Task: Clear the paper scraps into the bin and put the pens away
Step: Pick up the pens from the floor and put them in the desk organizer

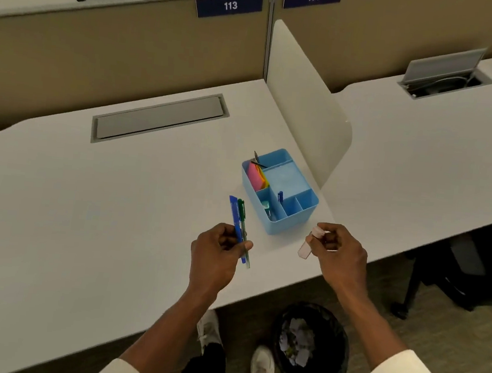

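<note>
Head view: left hand [217, 248] pinches a blue pen [236, 226] and green pen [242, 225] together, bundled for one drop into the light-blue plastic compartment organiser [277, 222]. Right hand [336, 249] fingers grip a pale translucent scrap or cap [308, 246] — identity unclear. Round black bin [312, 346] holds paper scraps [296, 341].

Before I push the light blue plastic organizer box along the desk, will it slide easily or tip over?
The light blue plastic organizer box is low and wide, so it will probably slide rather than tip. It holds only sticky notes and a few small items, so it is likely light. The white desk looks smooth, so it may slide fast.
</note>
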A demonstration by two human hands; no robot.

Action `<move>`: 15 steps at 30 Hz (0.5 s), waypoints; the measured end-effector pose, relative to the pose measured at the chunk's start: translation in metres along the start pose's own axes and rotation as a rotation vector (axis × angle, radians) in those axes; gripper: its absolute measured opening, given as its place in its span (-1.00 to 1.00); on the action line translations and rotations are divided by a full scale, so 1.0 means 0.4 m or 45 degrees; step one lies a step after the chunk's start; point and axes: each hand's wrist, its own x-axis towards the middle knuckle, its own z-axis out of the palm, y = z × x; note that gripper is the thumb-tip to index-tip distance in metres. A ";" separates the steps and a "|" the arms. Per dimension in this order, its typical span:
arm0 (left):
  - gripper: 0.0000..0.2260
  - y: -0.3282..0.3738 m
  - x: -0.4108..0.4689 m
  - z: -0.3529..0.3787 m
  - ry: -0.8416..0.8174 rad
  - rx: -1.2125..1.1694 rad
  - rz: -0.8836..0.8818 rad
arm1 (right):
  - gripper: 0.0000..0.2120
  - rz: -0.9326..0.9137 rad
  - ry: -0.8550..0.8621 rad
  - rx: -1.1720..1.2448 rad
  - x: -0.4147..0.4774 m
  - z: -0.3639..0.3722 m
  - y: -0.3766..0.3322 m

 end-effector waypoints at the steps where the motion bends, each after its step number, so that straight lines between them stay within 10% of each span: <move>1: -0.82 0.007 0.021 -0.005 -0.001 0.010 0.011 | -0.69 -0.012 0.030 -0.020 0.009 0.009 -0.009; 15: -0.75 0.112 0.234 0.019 -0.203 0.073 0.219 | -0.70 -0.075 0.418 -0.173 0.069 0.068 -0.124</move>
